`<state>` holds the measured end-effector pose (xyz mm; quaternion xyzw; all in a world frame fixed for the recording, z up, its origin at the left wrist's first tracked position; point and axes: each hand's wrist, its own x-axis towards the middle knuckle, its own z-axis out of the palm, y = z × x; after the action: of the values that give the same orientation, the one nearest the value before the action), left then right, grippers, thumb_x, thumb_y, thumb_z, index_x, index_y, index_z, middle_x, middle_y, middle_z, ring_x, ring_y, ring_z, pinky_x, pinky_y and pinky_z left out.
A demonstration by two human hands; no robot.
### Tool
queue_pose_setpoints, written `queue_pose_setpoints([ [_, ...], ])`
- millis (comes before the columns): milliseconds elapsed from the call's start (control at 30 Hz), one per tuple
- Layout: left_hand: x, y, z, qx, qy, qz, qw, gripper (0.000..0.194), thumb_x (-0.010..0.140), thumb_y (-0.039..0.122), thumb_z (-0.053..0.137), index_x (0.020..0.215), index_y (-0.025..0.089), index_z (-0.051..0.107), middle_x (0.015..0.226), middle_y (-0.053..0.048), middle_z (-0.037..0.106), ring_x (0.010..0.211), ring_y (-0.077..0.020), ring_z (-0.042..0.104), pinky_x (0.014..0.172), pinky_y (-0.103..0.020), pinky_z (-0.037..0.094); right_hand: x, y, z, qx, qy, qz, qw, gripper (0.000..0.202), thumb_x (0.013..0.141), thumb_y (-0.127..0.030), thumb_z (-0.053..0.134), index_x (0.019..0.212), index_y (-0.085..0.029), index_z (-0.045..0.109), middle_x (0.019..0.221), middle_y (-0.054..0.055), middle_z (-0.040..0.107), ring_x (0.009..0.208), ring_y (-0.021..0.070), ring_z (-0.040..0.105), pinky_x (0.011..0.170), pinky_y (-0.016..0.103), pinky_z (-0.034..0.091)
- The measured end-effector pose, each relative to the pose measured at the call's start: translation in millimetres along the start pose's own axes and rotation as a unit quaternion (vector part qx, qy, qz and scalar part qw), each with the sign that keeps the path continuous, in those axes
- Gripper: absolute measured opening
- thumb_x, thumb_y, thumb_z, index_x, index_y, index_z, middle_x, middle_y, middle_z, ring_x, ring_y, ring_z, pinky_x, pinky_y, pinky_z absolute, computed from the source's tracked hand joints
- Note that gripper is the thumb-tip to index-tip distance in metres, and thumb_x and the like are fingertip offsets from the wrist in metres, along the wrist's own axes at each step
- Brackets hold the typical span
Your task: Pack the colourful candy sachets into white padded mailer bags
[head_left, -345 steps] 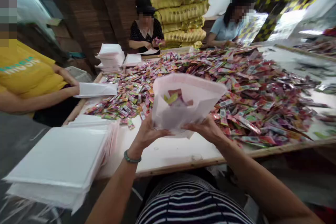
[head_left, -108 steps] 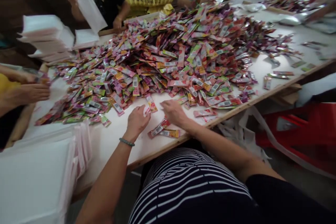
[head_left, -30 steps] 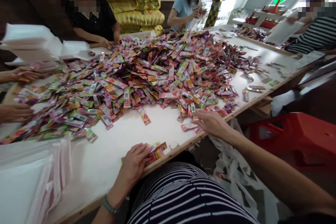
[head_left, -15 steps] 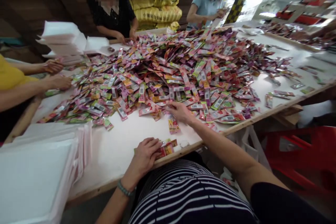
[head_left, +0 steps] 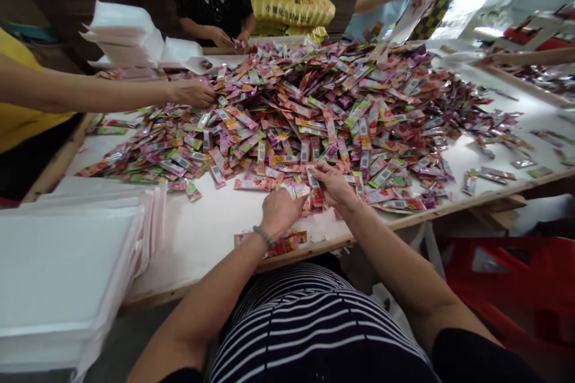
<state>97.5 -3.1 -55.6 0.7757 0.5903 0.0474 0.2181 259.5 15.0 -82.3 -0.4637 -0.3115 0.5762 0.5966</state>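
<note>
My right hand [head_left: 333, 184] is closed at the near edge of a big heap of small sachets [head_left: 287, 125], pinching a narrow pink-and-red sachet [head_left: 315, 190] between thumb and fingers. Just to its left, my left hand [head_left: 279, 213] has its fingers curled at a pale, shiny sachet [head_left: 300, 191] and seems to grip it; its fingertips are partly hidden. Below the left wrist, a small group of sachets [head_left: 287, 243] lies by the table's front edge, partly covered by the forearm.
Stacked white trays or sheets [head_left: 63, 263] stand at front left, with another white stack [head_left: 123, 30] at back left. A yellow-sleeved person's hand [head_left: 195, 93] reaches into the heap. Two people work across the table. A red stool [head_left: 507, 293] is at right, below the wooden table edge [head_left: 404, 221].
My left hand has left the small group at the edge and moved up beside my right hand. My right hand has lifted a sachet. The yellow-sleeved person's arm has stretched further into the heap.
</note>
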Motion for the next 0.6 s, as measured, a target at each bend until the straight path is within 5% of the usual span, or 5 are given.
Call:
queue_pose_setpoints([
  [167, 31, 1, 15.5, -0.011, -0.026, 0.011, 1.0, 0.015, 0.079, 0.02, 0.056, 0.087, 0.012, 0.066, 0.088, -0.014, 0.072, 0.086, -0.0258, 0.067, 0.07, -0.032, 0.047, -1, 3, -22, 0.005, 0.029, -0.023, 0.999, 0.036, 0.06, -0.038, 0.082, 0.081, -0.022, 0.058, 0.062, -0.005, 0.063, 0.061, 0.0137, 0.064, 0.059, 0.027, 0.055],
  [267, 27, -19, 0.6, -0.022, -0.027, 0.03, 0.999, 0.015, 0.078, 0.017, 0.057, 0.091, 0.016, 0.064, 0.085, -0.006, 0.071, 0.08, -0.019, 0.065, 0.065, -0.026, 0.044, -1, 3, -28, -0.015, 0.051, -0.043, 0.998, 0.034, 0.062, -0.038, 0.08, 0.081, -0.022, 0.057, 0.064, -0.004, 0.064, 0.062, 0.0135, 0.064, 0.06, 0.027, 0.054],
  [367, 7, -41, -19.4, -0.002, -0.015, 0.122, 0.992, 0.01, 0.08, 0.017, 0.056, 0.087, 0.018, 0.063, 0.081, -0.003, 0.069, 0.075, -0.0166, 0.062, 0.064, -0.026, 0.042, -2, 6, -15, -0.055, 0.06, -0.08, 0.994, 0.031, 0.063, -0.038, 0.079, 0.082, -0.021, 0.06, 0.069, -0.003, 0.066, 0.064, 0.0135, 0.063, 0.063, 0.027, 0.052],
  [467, -19, -58, -25.3, 0.058, -0.014, 0.251, 0.966, 0.013, 0.086, 0.015, 0.052, 0.08, 0.018, 0.064, 0.078, -0.004, 0.068, 0.077, -0.0181, 0.06, 0.069, -0.028, 0.044, -10, 15, 20, -0.184, 0.002, -0.139, 0.973, 0.021, 0.071, -0.033, 0.072, 0.086, -0.019, 0.067, 0.077, -0.001, 0.07, 0.071, 0.014, 0.064, 0.068, 0.026, 0.05],
  [600, -46, -76, -12.3, 0.076, 0.021, 0.331, 0.94, 0.016, 0.089, 0.014, 0.051, 0.088, 0.016, 0.067, 0.085, -0.007, 0.071, 0.083, -0.0201, 0.062, 0.076, -0.032, 0.049, -24, 27, 62, -0.373, -0.184, -0.164, 0.894, 0.024, 0.083, -0.024, 0.061, 0.105, -0.018, 0.069, 0.088, 0.001, 0.073, 0.08, 0.0145, 0.065, 0.073, 0.025, 0.048],
])
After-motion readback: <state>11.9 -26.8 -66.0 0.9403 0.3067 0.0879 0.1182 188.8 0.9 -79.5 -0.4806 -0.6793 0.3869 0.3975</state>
